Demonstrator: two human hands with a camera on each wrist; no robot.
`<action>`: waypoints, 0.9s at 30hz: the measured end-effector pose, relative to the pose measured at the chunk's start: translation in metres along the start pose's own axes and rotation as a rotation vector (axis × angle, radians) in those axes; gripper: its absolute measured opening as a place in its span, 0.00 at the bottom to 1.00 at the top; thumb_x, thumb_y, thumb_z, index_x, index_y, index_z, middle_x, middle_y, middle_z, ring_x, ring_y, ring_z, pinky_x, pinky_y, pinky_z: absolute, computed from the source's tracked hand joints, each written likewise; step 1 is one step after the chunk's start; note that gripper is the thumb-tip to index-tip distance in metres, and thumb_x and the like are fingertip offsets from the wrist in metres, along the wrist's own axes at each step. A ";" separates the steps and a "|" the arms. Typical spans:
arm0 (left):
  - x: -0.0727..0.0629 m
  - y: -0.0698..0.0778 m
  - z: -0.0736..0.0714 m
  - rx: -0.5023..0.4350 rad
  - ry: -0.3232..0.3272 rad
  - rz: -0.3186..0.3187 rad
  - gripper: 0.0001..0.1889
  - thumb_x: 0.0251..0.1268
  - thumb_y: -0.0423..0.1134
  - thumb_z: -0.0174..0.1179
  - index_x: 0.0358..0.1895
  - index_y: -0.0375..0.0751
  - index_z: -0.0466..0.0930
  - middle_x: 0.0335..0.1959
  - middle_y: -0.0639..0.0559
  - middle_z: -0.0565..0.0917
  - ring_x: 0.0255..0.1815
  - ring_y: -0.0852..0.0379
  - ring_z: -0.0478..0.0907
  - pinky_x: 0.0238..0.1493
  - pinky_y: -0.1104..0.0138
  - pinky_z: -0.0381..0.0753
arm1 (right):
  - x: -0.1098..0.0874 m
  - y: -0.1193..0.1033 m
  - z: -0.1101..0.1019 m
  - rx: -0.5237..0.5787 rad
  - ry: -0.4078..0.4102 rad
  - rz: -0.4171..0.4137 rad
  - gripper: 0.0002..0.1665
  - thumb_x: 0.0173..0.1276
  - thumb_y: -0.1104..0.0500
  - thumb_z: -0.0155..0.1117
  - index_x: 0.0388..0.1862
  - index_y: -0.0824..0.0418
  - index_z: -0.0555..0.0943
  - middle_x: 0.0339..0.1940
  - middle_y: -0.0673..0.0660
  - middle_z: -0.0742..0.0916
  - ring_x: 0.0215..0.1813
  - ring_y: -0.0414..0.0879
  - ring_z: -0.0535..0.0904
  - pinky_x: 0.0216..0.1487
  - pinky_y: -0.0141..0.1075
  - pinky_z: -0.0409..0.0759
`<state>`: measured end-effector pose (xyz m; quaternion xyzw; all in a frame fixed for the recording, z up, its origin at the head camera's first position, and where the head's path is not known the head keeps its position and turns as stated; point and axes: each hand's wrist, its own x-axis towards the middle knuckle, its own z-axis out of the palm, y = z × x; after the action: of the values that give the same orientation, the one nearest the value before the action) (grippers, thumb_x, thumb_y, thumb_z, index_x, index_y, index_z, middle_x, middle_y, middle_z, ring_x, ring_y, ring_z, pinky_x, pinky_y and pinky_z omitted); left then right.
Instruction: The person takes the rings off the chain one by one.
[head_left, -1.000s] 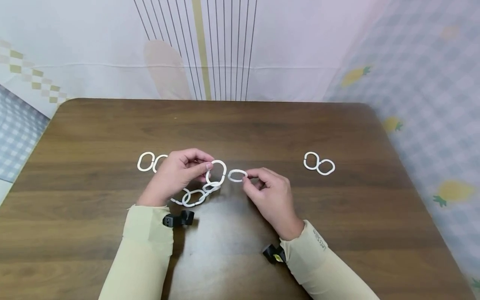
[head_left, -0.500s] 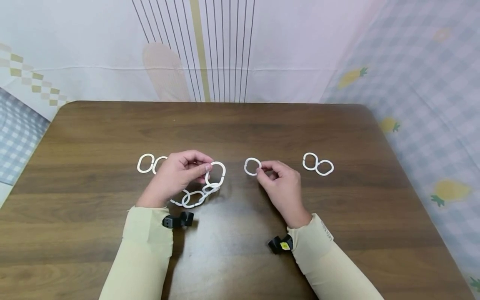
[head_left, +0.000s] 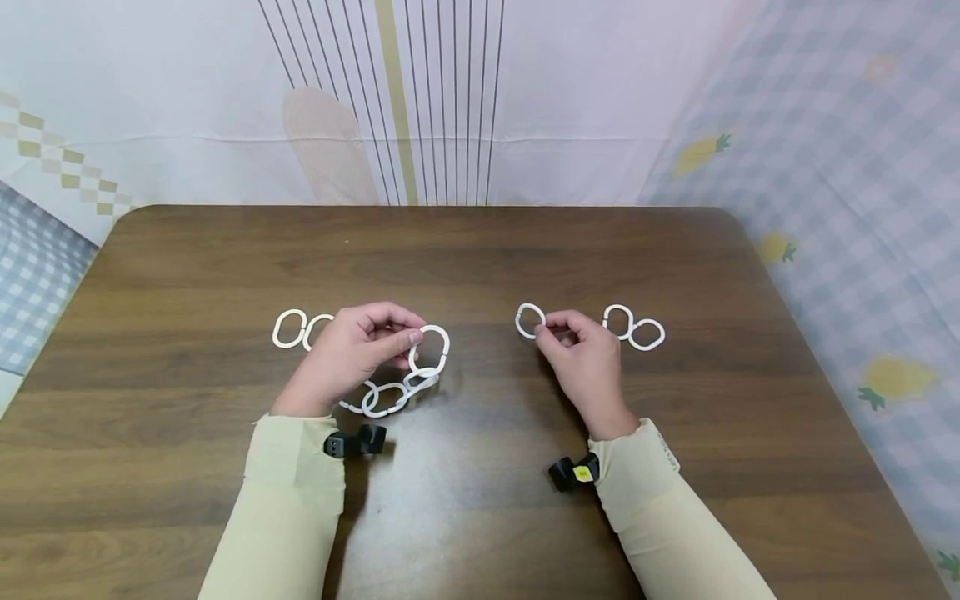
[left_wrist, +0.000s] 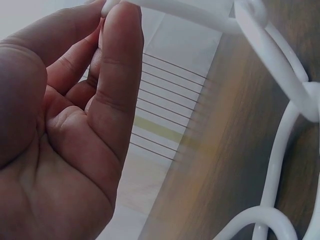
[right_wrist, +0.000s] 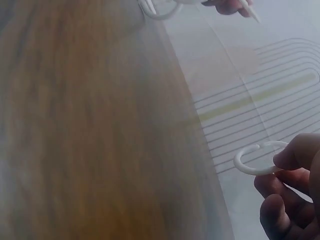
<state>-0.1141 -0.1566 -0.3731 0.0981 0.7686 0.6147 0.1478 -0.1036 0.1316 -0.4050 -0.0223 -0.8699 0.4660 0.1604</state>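
Chain of white links [head_left: 424,372] trails from a person's left hand [head_left: 360,346], thumb and fingertips closed in a pinch on its uppermost link [head_left: 448,343] over a wooden table [head_left: 480,267]. Well to the right, the right hand [head_left: 585,358] grips a single white ring [head_left: 517,321] between thumb and fingers. Just beside that hand lie two more rings [head_left: 632,327]; another pair [head_left: 303,333] sits partly hidden by the left hand. Patterned cloth [head_left: 577,100] hangs beyond the far edge.

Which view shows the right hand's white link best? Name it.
Right wrist: the white link appears largest, though the right hand hides part. Head shows it smaller but more face-on; left wrist omits it.
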 end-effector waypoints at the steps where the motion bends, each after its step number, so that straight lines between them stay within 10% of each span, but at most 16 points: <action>1: 0.000 0.000 0.000 0.001 -0.001 0.001 0.13 0.69 0.33 0.64 0.50 0.27 0.82 0.43 0.31 0.84 0.31 0.58 0.84 0.40 0.63 0.87 | 0.001 0.001 -0.001 -0.009 0.004 0.003 0.03 0.60 0.62 0.72 0.33 0.60 0.89 0.28 0.55 0.88 0.26 0.44 0.77 0.28 0.25 0.71; 27: 0.000 0.001 0.000 -0.018 0.000 -0.017 0.13 0.69 0.33 0.65 0.51 0.27 0.82 0.45 0.32 0.84 0.32 0.58 0.84 0.40 0.63 0.87 | 0.018 0.017 -0.027 -0.079 0.035 0.133 0.09 0.64 0.59 0.70 0.42 0.61 0.85 0.36 0.56 0.90 0.32 0.44 0.76 0.31 0.28 0.69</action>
<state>-0.1144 -0.1560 -0.3724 0.0904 0.7636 0.6205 0.1538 -0.1150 0.1661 -0.4005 -0.0948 -0.8812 0.4404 0.1433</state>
